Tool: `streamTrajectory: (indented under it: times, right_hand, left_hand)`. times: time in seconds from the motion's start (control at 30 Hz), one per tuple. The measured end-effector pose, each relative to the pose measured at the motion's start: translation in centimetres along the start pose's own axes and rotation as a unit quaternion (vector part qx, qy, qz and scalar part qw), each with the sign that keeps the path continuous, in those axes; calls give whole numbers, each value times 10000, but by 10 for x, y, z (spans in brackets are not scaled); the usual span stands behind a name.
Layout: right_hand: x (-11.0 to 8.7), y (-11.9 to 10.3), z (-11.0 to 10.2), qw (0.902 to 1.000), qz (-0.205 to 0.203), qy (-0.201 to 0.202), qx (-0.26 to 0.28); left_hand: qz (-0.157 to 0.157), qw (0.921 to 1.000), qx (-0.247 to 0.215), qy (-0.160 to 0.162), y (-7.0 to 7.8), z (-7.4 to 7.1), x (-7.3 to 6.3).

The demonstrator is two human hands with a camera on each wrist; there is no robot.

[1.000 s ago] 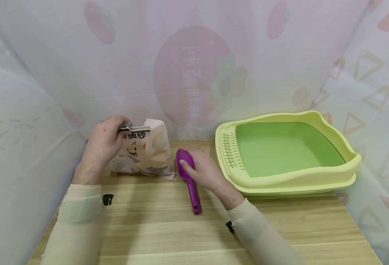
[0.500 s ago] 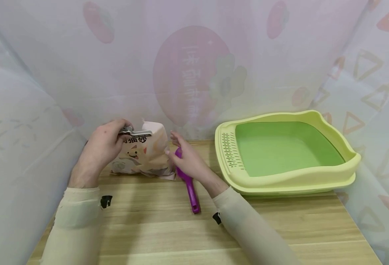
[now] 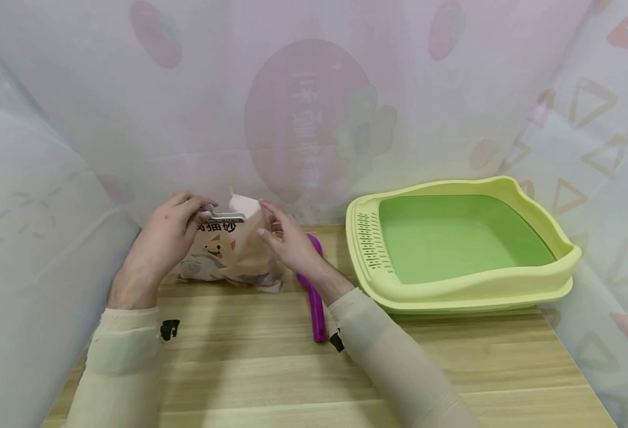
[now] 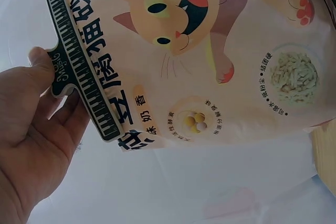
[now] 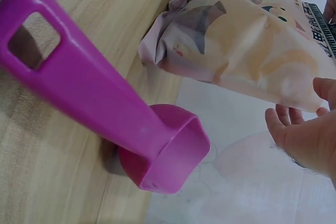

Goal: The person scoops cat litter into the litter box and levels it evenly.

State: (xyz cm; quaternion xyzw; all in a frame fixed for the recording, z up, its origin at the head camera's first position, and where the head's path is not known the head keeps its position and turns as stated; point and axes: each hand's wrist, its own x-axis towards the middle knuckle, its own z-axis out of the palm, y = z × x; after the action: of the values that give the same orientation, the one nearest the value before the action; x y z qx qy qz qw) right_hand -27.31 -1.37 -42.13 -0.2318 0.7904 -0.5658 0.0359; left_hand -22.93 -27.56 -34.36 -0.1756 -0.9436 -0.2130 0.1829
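A pale pink cat litter bag (image 3: 233, 252) with a cartoon cat print stands at the back left. Across its top runs a dark clip (image 4: 81, 64) with a piano-key pattern. My left hand (image 3: 164, 244) pinches the clip's handle between thumb and fingers. At the bag's upper right corner is my right hand (image 3: 294, 241), its thumb in front of the bag and its loosely bent fingers along the side edge. A purple scoop (image 3: 318, 315) lies on the table under my right wrist, its bowl partly hidden in the head view; the right wrist view shows its bowl (image 5: 170, 150) and slotted handle.
To the right stands a litter box with a yellow-green rim (image 3: 453, 291), a slotted grid on its left side and a green inside. The wood table (image 3: 249, 368) meets printed cloth walls behind and at both sides.
My right hand has left the scoop and moved left and up to the bag's upper right corner. The scoop has shifted slightly to the right. My left hand keeps its hold on the clip.
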Motion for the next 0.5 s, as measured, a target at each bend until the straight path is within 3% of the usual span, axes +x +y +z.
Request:
streamTrajectory:
  times: [0.23,0.5]
  right_hand:
    - [-1,2,2,9981,-86,101,-607]
    - [1,-1,6,9976,-233,110,-644]
  left_hand:
    - [191,9983,-93,548,0,0,-6]
    - [164,9990,-121,390,2,-3,-10]
